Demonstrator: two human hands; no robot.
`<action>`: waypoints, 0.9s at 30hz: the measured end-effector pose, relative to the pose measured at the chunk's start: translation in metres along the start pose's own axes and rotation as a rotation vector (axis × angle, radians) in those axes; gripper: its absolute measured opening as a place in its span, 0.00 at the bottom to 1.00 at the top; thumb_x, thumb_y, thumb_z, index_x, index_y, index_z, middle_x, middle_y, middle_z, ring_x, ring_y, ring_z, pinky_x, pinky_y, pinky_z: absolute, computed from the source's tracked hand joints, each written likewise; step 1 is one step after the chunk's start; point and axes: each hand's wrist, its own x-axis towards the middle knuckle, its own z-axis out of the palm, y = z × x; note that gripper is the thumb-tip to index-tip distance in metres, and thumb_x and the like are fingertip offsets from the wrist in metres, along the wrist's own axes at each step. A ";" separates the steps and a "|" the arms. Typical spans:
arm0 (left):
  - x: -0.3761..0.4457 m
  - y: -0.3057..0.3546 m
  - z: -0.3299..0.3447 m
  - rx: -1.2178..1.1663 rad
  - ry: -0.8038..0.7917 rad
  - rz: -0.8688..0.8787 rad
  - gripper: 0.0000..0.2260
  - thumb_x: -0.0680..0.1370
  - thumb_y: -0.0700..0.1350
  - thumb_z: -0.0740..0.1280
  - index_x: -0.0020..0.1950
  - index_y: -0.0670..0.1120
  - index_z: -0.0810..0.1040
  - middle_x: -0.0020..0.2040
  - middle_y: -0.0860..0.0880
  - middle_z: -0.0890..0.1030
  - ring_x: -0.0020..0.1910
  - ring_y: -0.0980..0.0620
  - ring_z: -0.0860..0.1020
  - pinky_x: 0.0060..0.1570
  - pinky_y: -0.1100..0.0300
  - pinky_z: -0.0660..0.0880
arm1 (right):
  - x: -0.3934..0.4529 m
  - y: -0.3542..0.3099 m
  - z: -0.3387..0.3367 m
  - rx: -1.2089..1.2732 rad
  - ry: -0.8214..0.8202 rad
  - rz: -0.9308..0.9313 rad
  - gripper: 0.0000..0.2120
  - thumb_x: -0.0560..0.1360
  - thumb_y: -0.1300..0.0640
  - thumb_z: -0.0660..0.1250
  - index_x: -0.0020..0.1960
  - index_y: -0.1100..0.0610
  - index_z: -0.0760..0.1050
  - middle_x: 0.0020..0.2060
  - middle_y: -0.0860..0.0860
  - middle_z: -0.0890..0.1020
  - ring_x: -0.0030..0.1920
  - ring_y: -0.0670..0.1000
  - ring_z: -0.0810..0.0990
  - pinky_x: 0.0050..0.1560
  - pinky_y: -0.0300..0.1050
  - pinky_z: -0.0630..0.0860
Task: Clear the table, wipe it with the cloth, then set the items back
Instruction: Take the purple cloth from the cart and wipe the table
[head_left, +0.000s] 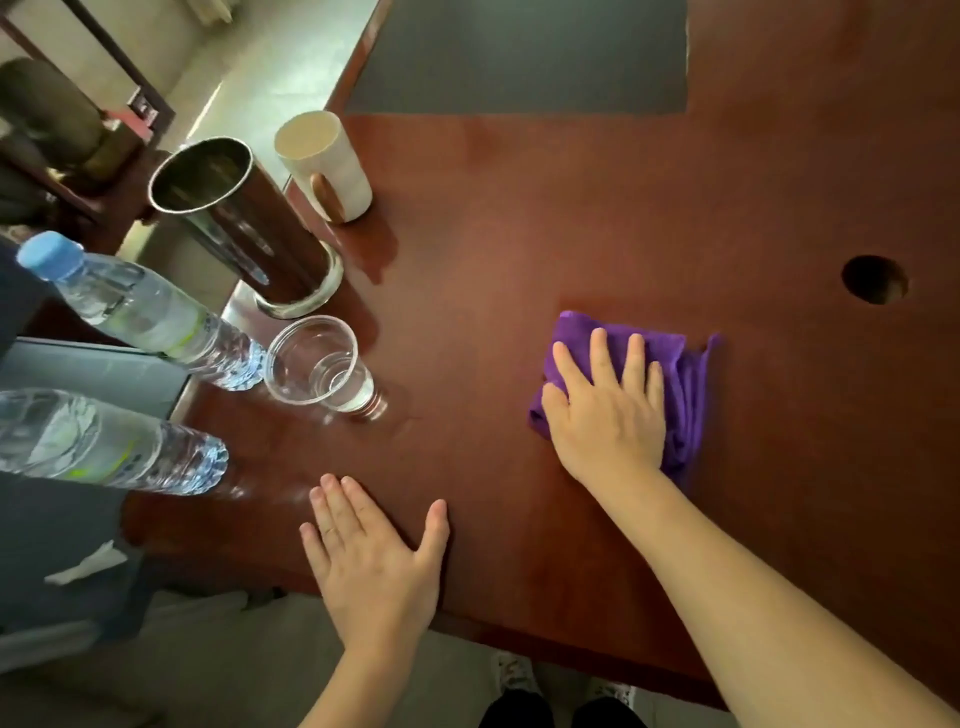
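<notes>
Right hand (608, 415) flat on purple cloth (685, 384) mid-table (519, 234); left hand (374, 556) flat near front edge.

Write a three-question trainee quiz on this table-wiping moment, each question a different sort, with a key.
1. True or false: the right hand presses flat on the purple cloth.
2. Multiple choice: where does the left hand rest? A) on a water bottle B) flat on the bare table near its front edge C) round the clear plastic cup
3. Fill in: the items stand along the table's ____ side, among them the metal cylinder and the white mug.

Key: 1 true; 2 B; 3 left.
</notes>
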 end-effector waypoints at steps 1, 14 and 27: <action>0.000 0.000 0.000 0.000 0.005 0.004 0.47 0.71 0.72 0.43 0.78 0.38 0.49 0.79 0.41 0.49 0.79 0.46 0.45 0.76 0.50 0.41 | -0.001 -0.019 0.003 0.014 -0.009 -0.063 0.27 0.79 0.39 0.44 0.78 0.43 0.55 0.79 0.52 0.56 0.78 0.64 0.48 0.75 0.61 0.46; 0.001 -0.006 0.004 -0.078 0.020 0.053 0.34 0.74 0.52 0.47 0.76 0.34 0.57 0.77 0.36 0.56 0.77 0.41 0.53 0.75 0.43 0.50 | -0.039 -0.096 0.025 -0.028 -0.183 -0.666 0.28 0.78 0.39 0.42 0.77 0.40 0.57 0.79 0.52 0.55 0.78 0.63 0.45 0.75 0.62 0.41; 0.002 -0.003 0.007 -0.013 0.004 0.013 0.40 0.75 0.64 0.43 0.76 0.35 0.56 0.78 0.38 0.56 0.78 0.43 0.52 0.75 0.46 0.47 | -0.007 -0.034 0.008 -0.017 -0.073 -0.422 0.27 0.78 0.38 0.50 0.76 0.39 0.59 0.79 0.51 0.56 0.78 0.63 0.47 0.74 0.63 0.37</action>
